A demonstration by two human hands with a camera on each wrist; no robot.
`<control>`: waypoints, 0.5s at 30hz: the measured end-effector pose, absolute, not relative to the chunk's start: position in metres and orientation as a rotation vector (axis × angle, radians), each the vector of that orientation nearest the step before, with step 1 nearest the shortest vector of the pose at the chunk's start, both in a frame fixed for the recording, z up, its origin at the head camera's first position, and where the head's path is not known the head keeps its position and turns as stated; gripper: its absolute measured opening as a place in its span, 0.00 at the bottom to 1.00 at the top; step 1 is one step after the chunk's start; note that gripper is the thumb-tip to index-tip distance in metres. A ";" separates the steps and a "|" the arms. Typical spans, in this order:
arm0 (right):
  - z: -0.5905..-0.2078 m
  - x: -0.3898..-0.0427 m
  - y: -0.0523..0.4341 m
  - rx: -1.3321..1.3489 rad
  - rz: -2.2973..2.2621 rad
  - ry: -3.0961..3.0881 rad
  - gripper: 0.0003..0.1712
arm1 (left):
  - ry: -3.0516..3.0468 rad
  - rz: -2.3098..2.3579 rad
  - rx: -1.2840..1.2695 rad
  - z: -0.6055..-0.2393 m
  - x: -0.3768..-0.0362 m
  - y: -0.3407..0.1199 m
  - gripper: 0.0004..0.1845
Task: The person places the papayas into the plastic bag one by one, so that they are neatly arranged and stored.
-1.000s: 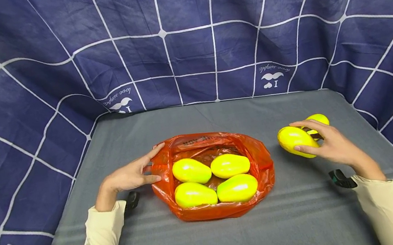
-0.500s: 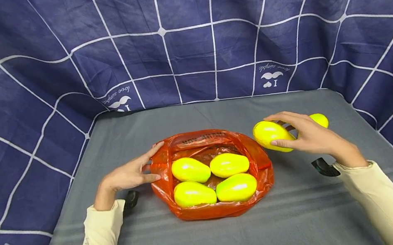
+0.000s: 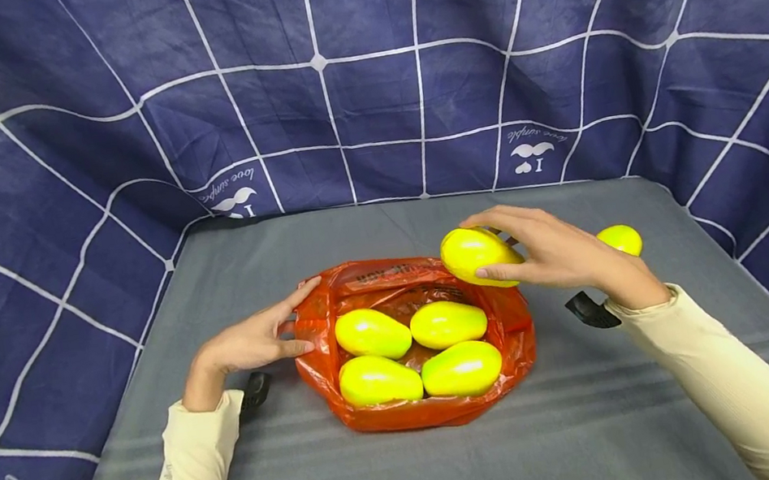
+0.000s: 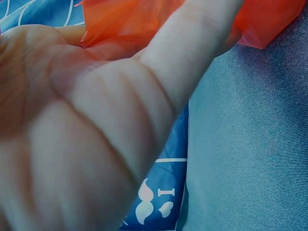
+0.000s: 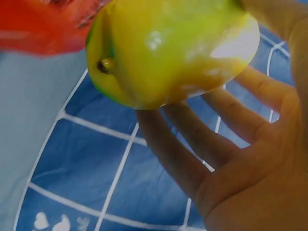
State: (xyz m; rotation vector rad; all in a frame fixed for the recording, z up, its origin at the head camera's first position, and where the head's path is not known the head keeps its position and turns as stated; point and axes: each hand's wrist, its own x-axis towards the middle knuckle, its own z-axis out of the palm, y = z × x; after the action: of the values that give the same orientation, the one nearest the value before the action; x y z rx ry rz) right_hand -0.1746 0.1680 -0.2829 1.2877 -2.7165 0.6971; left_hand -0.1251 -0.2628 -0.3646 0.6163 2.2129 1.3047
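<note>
An orange plastic bag (image 3: pixel 514 324) lies open on the grey table (image 3: pixel 461 467) with several yellow-green mangoes (image 3: pixel 372 333) inside. My left hand (image 3: pixel 255 343) holds the bag's left rim, fingers stretched along it; the left wrist view shows a finger (image 4: pixel 192 53) against the orange plastic (image 4: pixel 125 19). My right hand (image 3: pixel 549 254) grips another yellow mango (image 3: pixel 474 255) above the bag's back right rim. The right wrist view shows this mango (image 5: pixel 168 53) held by the curled fingers (image 5: pixel 192 144). One more mango (image 3: pixel 621 239) lies on the table behind my right wrist.
A dark blue cloth with white lines (image 3: pixel 361 71) hangs behind and around the table. Black wrist camera mounts (image 3: pixel 590 311) sit under both wrists. The table's edges lie near the cloth at left and right.
My right hand has carried the mango from the table's right side leftward and upward to the bag's back right rim. The left hand and bag have stayed put.
</note>
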 end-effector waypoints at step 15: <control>-0.284 -0.186 0.088 1.570 0.548 -2.851 0.33 | 2.183 1.305 0.652 -0.367 -0.127 -0.263 0.53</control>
State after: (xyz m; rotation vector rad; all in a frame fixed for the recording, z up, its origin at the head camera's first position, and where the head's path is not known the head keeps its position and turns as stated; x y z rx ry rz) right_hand -0.1855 0.0883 -0.2836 1.5697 -2.8510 0.5476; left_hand -0.1266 -0.2626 -0.3667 0.6520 2.1829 1.3053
